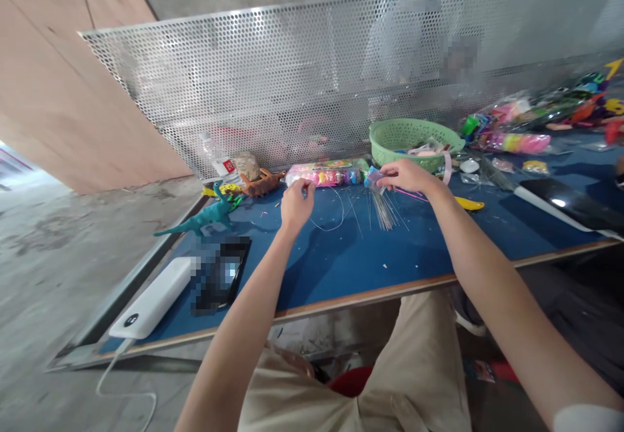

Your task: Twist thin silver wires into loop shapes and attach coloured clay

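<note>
My left hand (297,203) is raised above the blue tabletop (341,263), its grip pinched on the end of a thin thread (336,214) that loops down onto the surface. My right hand (407,175) has its grip pressed together on the top of a bundle of thin strands (385,210), which fan out and touch the tabletop below it. Just behind the hands lies a bag of coloured pieces (324,174), with a green basket (390,138) beside it. A teal toy dinosaur (207,214) stands to the left. A white power bank (153,297) and a phone (221,275) lie near the front edge.
</note>
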The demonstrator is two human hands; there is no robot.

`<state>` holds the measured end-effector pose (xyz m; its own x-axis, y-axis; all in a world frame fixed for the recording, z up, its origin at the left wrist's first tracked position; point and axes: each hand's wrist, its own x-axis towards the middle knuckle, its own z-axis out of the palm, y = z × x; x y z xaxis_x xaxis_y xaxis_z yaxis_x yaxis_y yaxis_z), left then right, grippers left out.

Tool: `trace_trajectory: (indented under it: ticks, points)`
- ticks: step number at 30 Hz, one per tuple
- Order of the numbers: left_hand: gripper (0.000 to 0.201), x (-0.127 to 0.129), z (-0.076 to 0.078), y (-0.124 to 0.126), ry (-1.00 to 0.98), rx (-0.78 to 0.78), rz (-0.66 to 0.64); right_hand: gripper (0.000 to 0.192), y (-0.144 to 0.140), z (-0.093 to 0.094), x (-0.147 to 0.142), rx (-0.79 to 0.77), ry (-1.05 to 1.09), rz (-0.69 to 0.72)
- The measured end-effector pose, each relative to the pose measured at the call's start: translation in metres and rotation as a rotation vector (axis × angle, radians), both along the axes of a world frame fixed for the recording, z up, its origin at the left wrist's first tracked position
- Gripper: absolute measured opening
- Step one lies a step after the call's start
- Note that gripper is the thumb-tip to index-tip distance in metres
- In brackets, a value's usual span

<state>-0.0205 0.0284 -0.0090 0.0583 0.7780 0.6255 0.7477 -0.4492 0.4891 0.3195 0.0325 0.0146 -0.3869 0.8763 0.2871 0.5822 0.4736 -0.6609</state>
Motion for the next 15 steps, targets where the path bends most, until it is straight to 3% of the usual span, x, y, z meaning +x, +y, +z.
trace_trajectory:
  ticks: [10, 15]
  points:
    - [0.023, 0.001, 0.003, -0.002, 0.025, -0.032, 0.02, 0.028, 0.005, -0.004, -0.002, 0.133, 0.047, -0.045]
    - [0.025, 0.001, 0.003, -0.003, 0.023, -0.02, 0.018, 0.009, 0.01, -0.011, -0.019, 0.422, 0.175, -0.031]
